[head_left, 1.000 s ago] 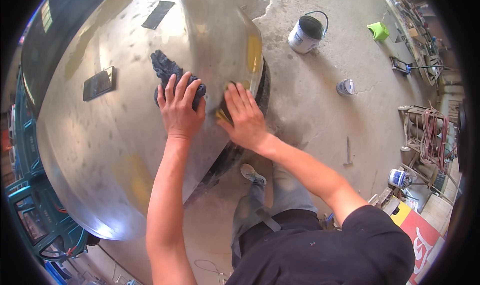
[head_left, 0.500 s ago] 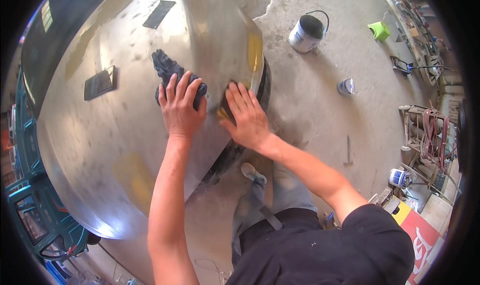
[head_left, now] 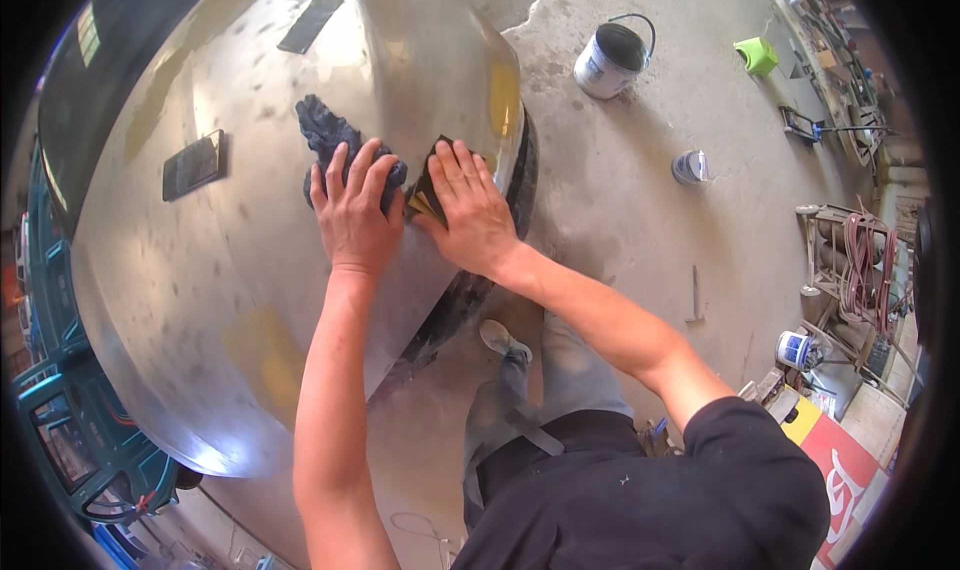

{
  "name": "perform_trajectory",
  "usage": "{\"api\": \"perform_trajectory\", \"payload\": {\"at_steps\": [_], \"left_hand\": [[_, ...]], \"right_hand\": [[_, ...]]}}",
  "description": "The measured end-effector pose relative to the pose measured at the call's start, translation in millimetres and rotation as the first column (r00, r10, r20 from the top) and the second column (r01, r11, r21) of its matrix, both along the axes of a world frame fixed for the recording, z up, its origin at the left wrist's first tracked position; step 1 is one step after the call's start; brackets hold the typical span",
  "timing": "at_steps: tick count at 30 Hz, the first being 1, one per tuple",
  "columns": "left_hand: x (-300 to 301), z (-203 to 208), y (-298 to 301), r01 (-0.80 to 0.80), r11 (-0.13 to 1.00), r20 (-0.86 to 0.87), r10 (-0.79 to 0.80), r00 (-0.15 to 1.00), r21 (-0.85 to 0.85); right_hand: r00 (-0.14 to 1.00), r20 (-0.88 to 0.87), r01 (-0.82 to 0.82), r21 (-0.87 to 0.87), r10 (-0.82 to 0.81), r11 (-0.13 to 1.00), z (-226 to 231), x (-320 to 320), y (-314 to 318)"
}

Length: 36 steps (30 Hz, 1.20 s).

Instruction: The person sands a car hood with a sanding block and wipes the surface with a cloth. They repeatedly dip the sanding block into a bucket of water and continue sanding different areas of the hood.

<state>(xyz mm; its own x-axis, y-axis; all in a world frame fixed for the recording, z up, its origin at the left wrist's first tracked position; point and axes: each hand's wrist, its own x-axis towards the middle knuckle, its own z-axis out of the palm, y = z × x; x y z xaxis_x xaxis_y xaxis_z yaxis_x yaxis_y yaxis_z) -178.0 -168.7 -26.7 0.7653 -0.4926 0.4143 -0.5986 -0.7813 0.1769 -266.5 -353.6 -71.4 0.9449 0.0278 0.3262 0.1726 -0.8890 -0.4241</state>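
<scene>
A large bare-metal car hood [head_left: 240, 260] with yellowish filler patches curves across the left and middle. My left hand [head_left: 355, 220] grips a crumpled dark blue cloth [head_left: 328, 130] resting on the metal, fingers bent over its near end. Beside it, to the right, my right hand [head_left: 470, 210] presses a dark sanding pad [head_left: 428, 192] with a yellowish edge against the hood near its right rim. Its fingers lie together along the pad, and the palm hides part of it. A dark flat rectangular sheet [head_left: 311, 25] lies farther up the hood.
A black phone [head_left: 195, 166] rests on the hood's left. On the concrete floor stand a handled bucket [head_left: 608, 65] and a small can [head_left: 690, 168]; a thin metal bar [head_left: 695, 295] lies nearer. A hose-draped cart [head_left: 865, 270] is at right, green vehicle parts [head_left: 95, 435] at left.
My right hand has slid slightly left with the sanding pad, closer to my left hand, and more of the pad shows. My left hand keeps its place on the cloth.
</scene>
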Motion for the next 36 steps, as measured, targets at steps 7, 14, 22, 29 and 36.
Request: {"api": "perform_trajectory", "payload": {"at_steps": [7, 14, 22, 29, 36], "left_hand": [[-3, 4, -5, -0.020, 1.000, -0.018, 0.021, 1.000, 0.024], [-1, 3, -3, -0.023, 1.000, 0.020, 0.023, 1.000, 0.014], [-3, 0, -3, -0.040, 0.999, 0.017, 0.040, 0.999, -0.017], [-4, -1, 0, 0.007, 0.999, 0.047, -0.005, 0.999, -0.037], [-61, -7, -5, 0.068, 0.989, 0.125, -0.085, 0.988, 0.134]], "right_hand": [[1.000, -0.009, 0.016, 0.047, -0.016, 0.999, 7, -6, 0], [1.000, -0.023, 0.008, 0.028, -0.007, 1.000, -6, -38, -6], [0.999, -0.009, -0.041, 0.049, 0.042, 0.998, -4, -48, -16], [0.995, 0.026, -0.101, 0.029, 0.100, 0.995, 4, -3, -24], [0.979, -0.091, -0.183, 0.005, 0.182, 0.983, -2, -56, -83]]}}
